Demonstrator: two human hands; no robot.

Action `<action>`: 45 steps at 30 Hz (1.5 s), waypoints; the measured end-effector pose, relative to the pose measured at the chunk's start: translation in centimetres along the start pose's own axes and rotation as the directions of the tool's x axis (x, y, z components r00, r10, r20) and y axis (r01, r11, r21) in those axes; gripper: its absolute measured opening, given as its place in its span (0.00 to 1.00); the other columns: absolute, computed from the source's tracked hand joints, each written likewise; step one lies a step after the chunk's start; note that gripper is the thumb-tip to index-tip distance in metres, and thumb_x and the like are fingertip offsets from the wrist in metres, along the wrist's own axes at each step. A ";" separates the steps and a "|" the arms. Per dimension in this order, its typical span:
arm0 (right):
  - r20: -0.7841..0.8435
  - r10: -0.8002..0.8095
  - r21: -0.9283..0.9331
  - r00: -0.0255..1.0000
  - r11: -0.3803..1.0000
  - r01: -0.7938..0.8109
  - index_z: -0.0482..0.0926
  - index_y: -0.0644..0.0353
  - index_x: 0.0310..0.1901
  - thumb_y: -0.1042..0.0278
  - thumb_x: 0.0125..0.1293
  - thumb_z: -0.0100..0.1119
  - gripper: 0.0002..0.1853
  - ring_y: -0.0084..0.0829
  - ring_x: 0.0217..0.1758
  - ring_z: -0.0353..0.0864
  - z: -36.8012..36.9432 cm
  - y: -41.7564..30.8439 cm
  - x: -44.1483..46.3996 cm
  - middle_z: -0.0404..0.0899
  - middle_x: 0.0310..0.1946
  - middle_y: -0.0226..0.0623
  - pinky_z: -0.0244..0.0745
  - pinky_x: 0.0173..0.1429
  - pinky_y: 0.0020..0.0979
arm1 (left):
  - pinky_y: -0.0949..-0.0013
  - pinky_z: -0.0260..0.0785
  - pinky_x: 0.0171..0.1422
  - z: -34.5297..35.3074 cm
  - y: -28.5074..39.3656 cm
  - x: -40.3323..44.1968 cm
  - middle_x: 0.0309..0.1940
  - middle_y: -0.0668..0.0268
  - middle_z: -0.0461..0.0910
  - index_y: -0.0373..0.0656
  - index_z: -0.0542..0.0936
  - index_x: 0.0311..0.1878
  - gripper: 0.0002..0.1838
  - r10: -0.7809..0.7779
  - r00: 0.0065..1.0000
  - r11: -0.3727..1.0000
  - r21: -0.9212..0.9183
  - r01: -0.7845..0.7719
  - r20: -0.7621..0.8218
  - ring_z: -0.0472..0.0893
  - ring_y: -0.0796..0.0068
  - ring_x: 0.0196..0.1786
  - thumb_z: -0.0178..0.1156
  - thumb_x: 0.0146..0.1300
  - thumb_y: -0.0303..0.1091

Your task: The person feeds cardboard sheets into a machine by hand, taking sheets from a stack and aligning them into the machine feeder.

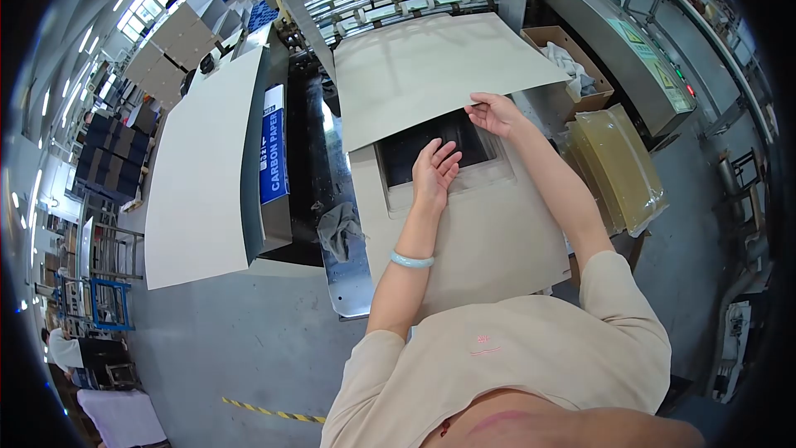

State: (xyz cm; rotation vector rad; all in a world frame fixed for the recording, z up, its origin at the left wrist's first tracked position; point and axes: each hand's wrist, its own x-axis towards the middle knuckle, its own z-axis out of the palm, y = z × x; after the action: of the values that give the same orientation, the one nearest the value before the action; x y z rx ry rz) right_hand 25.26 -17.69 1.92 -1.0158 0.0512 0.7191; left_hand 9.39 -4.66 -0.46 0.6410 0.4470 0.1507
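A large pale cardboard sheet [439,66] lies at a slant across the machine bed, its front edge toward me. My right hand [495,114] is at that edge, fingers bent and closed on it; part of the grip is hidden. Just below the edge, my left hand [435,172] is open with the palm up and fingers apart, holding nothing. Beneath my left hand is a dark rectangular recess [406,155], framed by a greyish-beige board [489,241]. A pale bracelet circles my left wrist.
At left, a stack of white sheets [203,174] stands beside a blue carbon paper box [272,149]. A grey rag [338,231] lies on the metal ledge. Rollers [414,0] run behind the sheet. At right are wrapped yellowish slabs [618,166] and a carton with cloth [601,95].
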 end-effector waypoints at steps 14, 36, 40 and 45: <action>-0.014 -0.023 0.012 1.000 1.000 0.024 0.73 0.66 0.41 0.72 0.63 0.55 0.08 0.32 0.34 0.80 2.0 -2.6 5.3 0.78 0.32 0.44 0.78 0.35 0.26 | 0.76 0.73 0.36 -0.2 0.0 0.3 0.46 0.59 0.79 0.41 0.72 0.55 0.18 -0.026 1.000 1.000 0.002 0.026 0.002 0.80 0.70 0.40 0.54 0.66 0.39; -0.055 0.000 -0.005 0.998 1.000 0.000 0.72 0.67 0.41 0.72 0.62 0.54 0.09 0.33 0.34 0.79 1.9 -3.6 10.6 0.78 0.33 0.48 0.78 0.34 0.26 | 0.77 0.73 0.38 0.1 -0.3 0.0 0.48 0.60 0.77 0.41 0.72 0.57 0.19 -0.025 0.999 1.000 0.009 0.025 0.020 0.79 0.71 0.40 0.54 0.66 0.39; -0.061 0.004 0.000 0.998 1.000 -0.004 0.72 0.68 0.41 0.72 0.62 0.54 0.09 0.33 0.34 0.79 1.8 -3.6 11.3 0.78 0.33 0.48 0.78 0.34 0.26 | 0.77 0.73 0.37 0.0 -0.3 -0.1 0.48 0.59 0.76 0.41 0.71 0.57 0.19 -0.021 1.000 1.000 0.004 0.021 0.018 0.79 0.71 0.40 0.54 0.66 0.38; -0.058 0.003 -0.007 0.998 1.000 -0.003 0.72 0.68 0.41 0.72 0.62 0.54 0.09 0.34 0.33 0.79 1.6 -3.9 12.3 0.78 0.33 0.49 0.78 0.34 0.26 | 0.80 0.73 0.36 0.3 -0.3 -0.2 0.42 0.63 0.79 0.42 0.72 0.54 0.18 -0.006 1.000 1.000 0.000 0.006 0.021 0.81 0.76 0.37 0.57 0.65 0.40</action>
State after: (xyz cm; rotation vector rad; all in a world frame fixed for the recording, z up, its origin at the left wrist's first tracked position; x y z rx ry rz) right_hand 36.56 -11.25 1.29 -1.0438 0.1002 0.6930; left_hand 9.36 -5.05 -0.38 0.6410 0.4289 0.1379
